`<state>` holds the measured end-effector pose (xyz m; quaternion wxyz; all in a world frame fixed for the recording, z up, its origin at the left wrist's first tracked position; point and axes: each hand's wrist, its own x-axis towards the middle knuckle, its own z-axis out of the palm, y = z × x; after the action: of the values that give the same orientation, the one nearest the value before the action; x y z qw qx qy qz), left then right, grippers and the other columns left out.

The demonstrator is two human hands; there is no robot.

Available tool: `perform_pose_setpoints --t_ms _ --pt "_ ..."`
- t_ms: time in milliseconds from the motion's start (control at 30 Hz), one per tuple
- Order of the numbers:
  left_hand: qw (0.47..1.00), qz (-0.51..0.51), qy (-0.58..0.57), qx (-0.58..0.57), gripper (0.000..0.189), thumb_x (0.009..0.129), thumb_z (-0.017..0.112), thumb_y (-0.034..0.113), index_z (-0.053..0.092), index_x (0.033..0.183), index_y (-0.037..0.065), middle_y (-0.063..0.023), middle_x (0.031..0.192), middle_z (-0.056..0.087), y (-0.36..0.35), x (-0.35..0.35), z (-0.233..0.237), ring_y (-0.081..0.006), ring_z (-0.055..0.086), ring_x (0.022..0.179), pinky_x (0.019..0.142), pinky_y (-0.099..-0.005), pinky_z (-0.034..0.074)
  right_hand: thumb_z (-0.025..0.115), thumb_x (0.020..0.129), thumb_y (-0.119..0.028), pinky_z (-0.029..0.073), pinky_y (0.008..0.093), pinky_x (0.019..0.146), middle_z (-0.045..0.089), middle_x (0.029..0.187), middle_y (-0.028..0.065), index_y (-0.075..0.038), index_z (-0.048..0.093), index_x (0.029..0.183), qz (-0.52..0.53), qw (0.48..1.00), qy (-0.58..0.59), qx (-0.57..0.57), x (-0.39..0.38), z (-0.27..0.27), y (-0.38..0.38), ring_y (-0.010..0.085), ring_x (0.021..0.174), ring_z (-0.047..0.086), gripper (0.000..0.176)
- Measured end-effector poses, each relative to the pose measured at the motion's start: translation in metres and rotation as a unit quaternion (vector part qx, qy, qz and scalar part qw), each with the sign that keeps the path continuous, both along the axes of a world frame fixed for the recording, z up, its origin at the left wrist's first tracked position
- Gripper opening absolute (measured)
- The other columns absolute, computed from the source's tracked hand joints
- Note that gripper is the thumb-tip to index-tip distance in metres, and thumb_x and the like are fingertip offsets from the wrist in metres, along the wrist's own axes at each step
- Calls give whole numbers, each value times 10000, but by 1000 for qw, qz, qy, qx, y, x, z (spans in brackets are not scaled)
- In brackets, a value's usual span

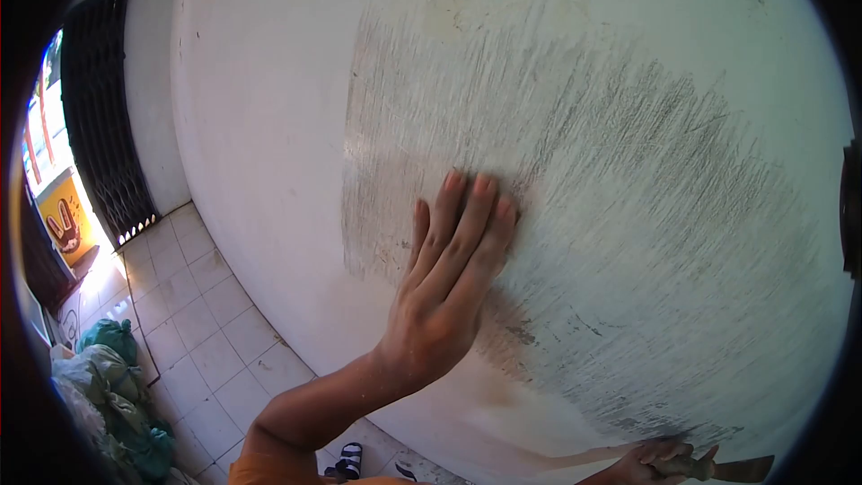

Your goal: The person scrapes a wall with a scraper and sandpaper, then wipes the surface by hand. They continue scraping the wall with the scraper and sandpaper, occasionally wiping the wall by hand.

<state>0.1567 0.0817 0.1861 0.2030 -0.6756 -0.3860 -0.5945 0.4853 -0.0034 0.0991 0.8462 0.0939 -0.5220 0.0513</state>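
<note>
My left hand (449, 278) lies on the white wall (269, 108) with its fingers stretched upward, on a patch of dark scratch marks (664, 126). Its back faces me and it holds nothing. Low at the right, my right hand (642, 464) is wrapped around the handle of a scraper (745, 469), whose brownish flat blade points to the right. The scraper is close to the wall below the scratched area. Just under my left hand, the wall has a brownish worn spot (507, 332).
A tiled floor (211, 337) runs along the wall's foot at the left. Filled sacks (112, 386) are heaped at the lower left. Beyond them a dark folding gate (97, 117) stands beside a bright doorway. A sandaled foot (348, 460) shows at the bottom.
</note>
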Motion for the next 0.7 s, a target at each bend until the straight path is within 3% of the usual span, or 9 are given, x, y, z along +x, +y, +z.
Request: perform_pose_setpoints --t_ms 233,300,367,500,533,567,633,667,700 --pt "998 -13 3 56 465 859 439 -64 411 1323 -44 -182 1462 275 13 0 41 -338 218 1371 1102 -512 173 292 974 -346 477 279 353 566 925 265 -84 189 1414 -55 998 23 21 -3 2 9 259 515 584 522" --pt "999 -22 -27 40 417 890 437 -7 455 1307 -11 -172 1433 340 11 16 -26 -302 241 1370 1117 -483 144 293 976 -341 474 265 349 564 897 259 -62 196 1410 -66 997 34 18 6 -7 6 227 492 578 525" --pt "998 -21 -15 54 406 899 443 21 471 1303 10 -155 1428 358 12 20 -45 -287 243 1372 1127 -470 106 293 977 -340 467 255 346 562 879 245 -51 185 1414 -91 994 63 14 1 -11 8 212 483 573 535" --pt "988 49 26 141 473 876 449 50 427 1348 47 -142 1437 349 28 8 43 -310 238 1373 1126 -485 72 298 977 -341 465 244 353 564 897 226 -89 147 1435 -152 987 -19 39 25 -25 13 208 493 577 544" --pt "990 50 -31 131 483 870 457 58 419 1351 41 -147 1430 359 26 13 59 -323 231 1373 1122 -495 82 304 977 -361 473 256 361 565 949 235 -137 148 1444 -113 992 44 45 10 -18 14 234 497 580 541" --pt "988 50 -84 118 494 864 466 65 410 1354 34 -152 1424 368 23 25 69 -335 224 1374 1118 -504 91 338 964 -370 436 237 376 509 882 182 -93 214 1344 -82 994 64 -22 22 -30 5 199 497 516 486" --pt "994 30 -102 28 497 858 467 82 414 1350 39 -166 1421 364 1 82 29 -367 209 1371 1108 -527 103 406 939 -387 361 199 406 397 747 77 -4 348 1144 -14 984 106 -140 52 -61 -7 131 498 388 438" --pt "995 97 18 -24 500 853 460 100 405 1340 -2 -189 1427 338 -4 116 -10 -389 204 1366 1100 -551 92 387 938 -403 357 200 400 414 740 86 -3 321 1200 -82 976 150 -136 35 -50 -6 138 478 390 483" --pt "987 124 96 17 481 869 432 109 403 1333 -17 -196 1435 319 0 116 -31 -394 197 1367 1101 -551 67 383 938 -406 354 201 393 416 734 87 -4 310 1216 -117 976 122 -134 19 -37 -4 139 473 389 494"
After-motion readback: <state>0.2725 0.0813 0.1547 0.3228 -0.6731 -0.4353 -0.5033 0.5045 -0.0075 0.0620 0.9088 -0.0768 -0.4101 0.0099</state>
